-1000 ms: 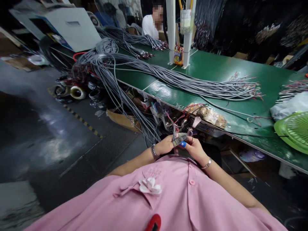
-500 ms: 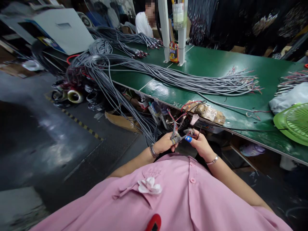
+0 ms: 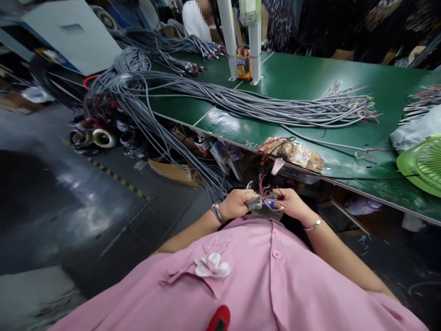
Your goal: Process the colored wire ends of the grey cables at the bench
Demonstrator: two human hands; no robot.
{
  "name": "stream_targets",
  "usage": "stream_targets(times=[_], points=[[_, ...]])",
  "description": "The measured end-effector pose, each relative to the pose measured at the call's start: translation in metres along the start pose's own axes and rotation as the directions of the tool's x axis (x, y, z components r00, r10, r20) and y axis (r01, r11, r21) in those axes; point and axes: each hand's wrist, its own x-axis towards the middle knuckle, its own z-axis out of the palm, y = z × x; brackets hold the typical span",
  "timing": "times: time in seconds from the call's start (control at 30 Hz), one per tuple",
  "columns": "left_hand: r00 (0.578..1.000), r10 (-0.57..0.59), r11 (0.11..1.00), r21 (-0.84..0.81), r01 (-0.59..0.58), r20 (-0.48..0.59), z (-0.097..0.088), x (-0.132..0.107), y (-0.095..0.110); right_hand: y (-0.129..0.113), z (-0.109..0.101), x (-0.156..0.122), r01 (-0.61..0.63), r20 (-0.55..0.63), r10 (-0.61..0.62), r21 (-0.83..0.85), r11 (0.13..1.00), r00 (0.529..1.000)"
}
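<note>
My left hand, with a metal watch band at its wrist, is closed round the end of a grey cable just in front of the pink shirt. Thin red, blue and pale wires fan out from that end toward the right. My right hand is closed at these wires, fingertips pinched together. A blue covering shows on its thumb. Exactly which strands the right fingers grip is too small to tell. Both hands are below the near edge of the green bench.
A long bundle of grey cables lies along the bench, part of it hanging down at left. A taped block sits at the front edge. A green fan stands right. White posts rise behind; a person in white is beyond.
The hands have come level beside each other, and the coloured wires now spread rightward between them. The grey cable piece that stuck up by the left hand no longer shows upright. The view has shifted slightly.
</note>
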Motion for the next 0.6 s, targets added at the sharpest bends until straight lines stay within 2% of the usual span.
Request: stream_targets(times=[0.07,0.13,0.2,0.27,0.37,0.43,0.5,0.6], points=[[0.983,0.036,0.999,-0.034,-0.030,0.182,-0.005,0.002,0.000,-0.005,-0.004,-0.001,-0.040,0.169,0.042,-0.015,0.999,0.985],[0.968,0.030,0.990,-0.143,0.006,0.251,-0.008,0.002,-0.004,-0.008,-0.001,0.002,-0.088,0.245,0.071,0.060,0.994,0.967],[0.975,-0.036,0.946,-0.308,0.104,0.221,-0.008,0.002,-0.013,-0.009,0.007,0.008,-0.105,0.189,0.070,0.180,0.978,0.979],[0.981,-0.116,0.839,-0.512,0.181,0.156,-0.006,0.001,-0.026,-0.009,0.014,0.015,-0.081,0.043,0.073,0.239,0.968,0.996],[0.981,-0.175,0.585,-0.793,0.169,0.080,-0.001,-0.002,-0.042,-0.006,0.021,0.020,0.000,-0.195,0.028,0.143,0.990,0.980],[0.976,-0.210,0.459,-0.875,0.154,0.061,0.001,-0.004,-0.048,-0.007,0.022,0.021,0.077,-0.294,-0.067,0.021,0.997,0.954],[0.971,-0.232,0.382,-0.912,0.149,0.061,0.002,-0.007,-0.049,-0.009,0.025,0.019,0.170,-0.303,-0.190,-0.092,0.981,0.934],[0.971,-0.224,0.307,-0.939,0.155,0.088,0.004,-0.012,-0.049,-0.018,0.032,0.018,0.269,-0.192,-0.313,-0.224,0.937,0.930]])
